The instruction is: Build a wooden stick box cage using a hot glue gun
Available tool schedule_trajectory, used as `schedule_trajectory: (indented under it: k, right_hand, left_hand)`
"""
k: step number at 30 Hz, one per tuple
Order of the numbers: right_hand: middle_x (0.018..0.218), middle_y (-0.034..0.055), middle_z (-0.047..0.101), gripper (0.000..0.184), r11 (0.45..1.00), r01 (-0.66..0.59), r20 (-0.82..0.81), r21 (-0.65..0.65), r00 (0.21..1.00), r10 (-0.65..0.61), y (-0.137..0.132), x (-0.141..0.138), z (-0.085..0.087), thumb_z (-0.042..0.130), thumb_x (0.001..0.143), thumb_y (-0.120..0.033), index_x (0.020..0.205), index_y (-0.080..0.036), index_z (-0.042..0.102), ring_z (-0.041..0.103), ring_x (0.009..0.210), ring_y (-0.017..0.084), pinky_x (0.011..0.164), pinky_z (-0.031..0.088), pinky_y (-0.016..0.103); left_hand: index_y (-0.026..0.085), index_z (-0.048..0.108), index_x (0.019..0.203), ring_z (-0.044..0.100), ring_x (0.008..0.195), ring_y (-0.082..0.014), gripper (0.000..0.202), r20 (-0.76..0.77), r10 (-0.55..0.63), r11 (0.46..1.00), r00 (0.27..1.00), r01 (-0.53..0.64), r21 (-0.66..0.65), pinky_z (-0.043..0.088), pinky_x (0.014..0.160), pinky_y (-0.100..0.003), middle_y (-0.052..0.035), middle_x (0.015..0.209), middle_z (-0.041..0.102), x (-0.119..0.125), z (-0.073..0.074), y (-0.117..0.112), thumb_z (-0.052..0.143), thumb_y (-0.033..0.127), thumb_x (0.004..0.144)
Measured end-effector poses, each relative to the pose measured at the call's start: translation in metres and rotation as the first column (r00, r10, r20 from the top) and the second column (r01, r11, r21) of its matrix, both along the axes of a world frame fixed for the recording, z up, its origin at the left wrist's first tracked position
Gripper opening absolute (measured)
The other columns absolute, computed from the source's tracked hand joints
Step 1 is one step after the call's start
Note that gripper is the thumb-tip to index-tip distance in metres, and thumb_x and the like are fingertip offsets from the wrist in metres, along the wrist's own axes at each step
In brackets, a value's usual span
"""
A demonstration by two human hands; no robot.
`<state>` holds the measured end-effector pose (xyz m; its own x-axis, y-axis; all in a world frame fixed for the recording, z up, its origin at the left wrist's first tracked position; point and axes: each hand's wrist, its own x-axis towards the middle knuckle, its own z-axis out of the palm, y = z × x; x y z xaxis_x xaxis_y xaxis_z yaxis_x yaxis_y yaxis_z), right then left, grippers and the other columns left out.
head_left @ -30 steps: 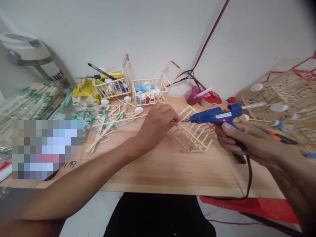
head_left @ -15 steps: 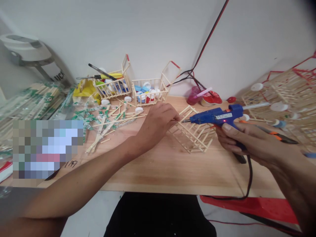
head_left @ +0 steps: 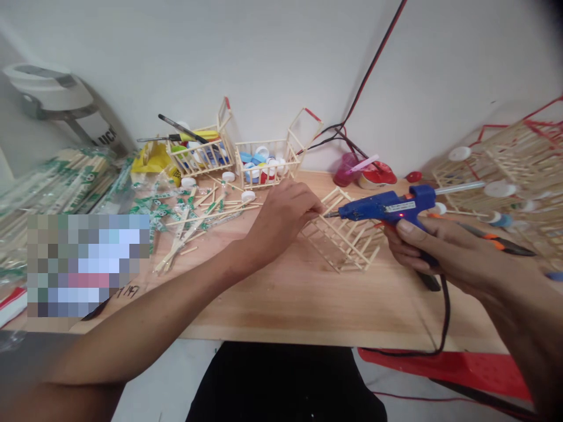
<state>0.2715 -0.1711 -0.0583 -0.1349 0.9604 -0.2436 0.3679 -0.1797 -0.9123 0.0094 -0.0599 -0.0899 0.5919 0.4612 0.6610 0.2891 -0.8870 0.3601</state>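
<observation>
My right hand [head_left: 422, 243] is wrapped round a blue hot glue gun [head_left: 373, 207], whose red light is lit and whose clear glue stick pokes out at the back. The gun's metal nozzle points left at the top left corner of a small stick basket [head_left: 352, 240], tilted on the table. My left hand [head_left: 288, 208] pinches that same corner with closed fingertips, close by the nozzle. What exactly lies between those fingertips is partly hidden by the hand.
Two stick carts [head_left: 268, 167] with bottle caps stand by the wall. Loose sticks and green-printed wrappers [head_left: 193, 217] lie left, beside wrapped chopsticks [head_left: 79, 181] and a blurred-out rectangle [head_left: 88, 264]. More stick carts [head_left: 523, 170] and pliers [head_left: 497, 239] are at right. The gun's cord [head_left: 446, 316] hangs over the table edge.
Almost nothing differs. The view has shifted very slightly, and both hands, the glue gun and the stick basket keep their places.
</observation>
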Motion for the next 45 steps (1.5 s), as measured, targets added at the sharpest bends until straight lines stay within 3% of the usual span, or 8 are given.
schedule_trajectory:
  k: [10, 20, 28, 32, 36, 39, 42, 45]
  right_hand:
    - [0.059, -0.0031, 0.038, 0.046, 0.999, 0.041, -0.04, -0.002, 0.998, -0.041, 0.0, 0.0, -0.002, 0.054, 0.093, -0.059, 0.069, -0.021, 0.044, 0.034, 0.049, 0.008, 0.044, 0.021, 0.025]
    - [0.059, -0.004, 0.039, 0.043, 0.998, 0.067, -0.061, -0.014, 0.996, -0.068, -0.004, -0.005, 0.003, 0.053, 0.093, -0.059, 0.075, -0.02, 0.047, 0.033, 0.048, 0.008, 0.043, 0.019, 0.024]
    - [0.057, -0.0023, 0.039, 0.045, 0.984, 0.172, -0.178, 0.051, 0.971, -0.161, -0.008, -0.006, 0.014, 0.059, 0.087, -0.061, 0.07, -0.02, 0.056, 0.033, 0.043, 0.007, 0.04, 0.018, 0.026]
    - [0.061, -0.0033, 0.034, 0.039, 0.959, 0.282, -0.371, 0.012, 0.892, -0.258, -0.015, -0.001, 0.017, 0.069, 0.078, -0.062, 0.078, -0.024, 0.059, 0.021, 0.044, 0.007, 0.037, 0.008, 0.027]
    - [0.061, -0.006, 0.019, 0.044, 0.931, 0.366, -0.512, 0.011, 0.802, -0.309, -0.024, 0.001, 0.014, 0.065, 0.079, -0.065, 0.072, -0.025, 0.049, 0.003, 0.048, 0.009, 0.035, -0.001, 0.028]
    - [0.06, -0.0074, 0.015, 0.051, 0.929, 0.371, -0.535, -0.012, 0.782, -0.319, -0.029, 0.003, 0.009, 0.064, 0.076, -0.069, 0.067, -0.025, 0.043, 0.0, 0.047, 0.008, 0.034, -0.003, 0.027]
    - [0.059, -0.0061, 0.026, 0.047, 0.945, 0.322, -0.484, -0.054, 0.819, -0.307, -0.034, 0.007, 0.0, 0.068, 0.075, -0.068, 0.071, -0.024, 0.051, 0.007, 0.044, 0.006, 0.035, 0.002, 0.026]
    - [0.06, -0.0036, 0.036, 0.042, 0.956, 0.284, -0.38, -0.067, 0.879, -0.288, -0.04, 0.011, -0.012, 0.063, 0.082, -0.064, 0.078, -0.023, 0.059, 0.021, 0.043, 0.007, 0.038, 0.008, 0.026]
  left_hand:
    - [0.014, 0.067, 0.088, 0.058, 0.088, -0.0177, 0.006, -0.024, 0.002, 1.0, 1.0, -0.002, 0.016, 0.044, 0.086, -0.034, -0.0056, 0.091, 0.07, 0.0, 0.002, -0.001, 0.062, 0.014, 0.092]
    - [0.018, 0.073, 0.096, 0.058, 0.089, -0.0181, 0.015, 0.025, 0.027, 0.997, 0.999, -0.029, 0.078, 0.046, 0.084, -0.035, -0.0049, 0.09, 0.069, -0.002, -0.006, 0.0, 0.058, 0.017, 0.095]
    - [0.017, 0.071, 0.097, 0.058, 0.096, -0.0179, 0.017, 0.09, 0.076, 0.99, 0.993, -0.086, 0.109, 0.046, 0.092, -0.036, -0.0062, 0.096, 0.071, -0.009, 0.005, -0.009, 0.054, 0.015, 0.096]
    - [0.02, 0.07, 0.102, 0.058, 0.104, -0.0198, 0.021, 0.067, 0.048, 0.982, 0.997, -0.06, 0.181, 0.045, 0.095, -0.039, -0.0047, 0.104, 0.073, -0.01, 0.009, -0.017, 0.053, 0.009, 0.094]
    - [0.02, 0.068, 0.108, 0.058, 0.112, -0.0212, 0.024, 0.051, 0.028, 0.966, 0.998, -0.04, 0.255, 0.046, 0.098, -0.041, -0.0041, 0.111, 0.074, -0.012, 0.011, -0.025, 0.054, 0.007, 0.094]
    - [0.021, 0.067, 0.111, 0.058, 0.118, -0.0219, 0.026, 0.01, 0.049, 0.958, 0.999, -0.05, 0.283, 0.044, 0.1, -0.042, -0.0038, 0.117, 0.073, -0.014, 0.014, -0.033, 0.053, 0.008, 0.095]
    - [0.02, 0.065, 0.115, 0.057, 0.122, -0.0236, 0.027, -0.037, 0.052, 0.949, 0.998, -0.038, 0.312, 0.043, 0.1, -0.043, -0.0044, 0.121, 0.072, -0.014, 0.016, -0.042, 0.053, 0.008, 0.095]
    - [0.019, 0.065, 0.118, 0.056, 0.125, -0.0243, 0.029, -0.062, 0.051, 0.953, 0.997, -0.03, 0.302, 0.042, 0.102, -0.044, -0.0052, 0.125, 0.07, -0.013, 0.015, -0.047, 0.053, 0.007, 0.094]
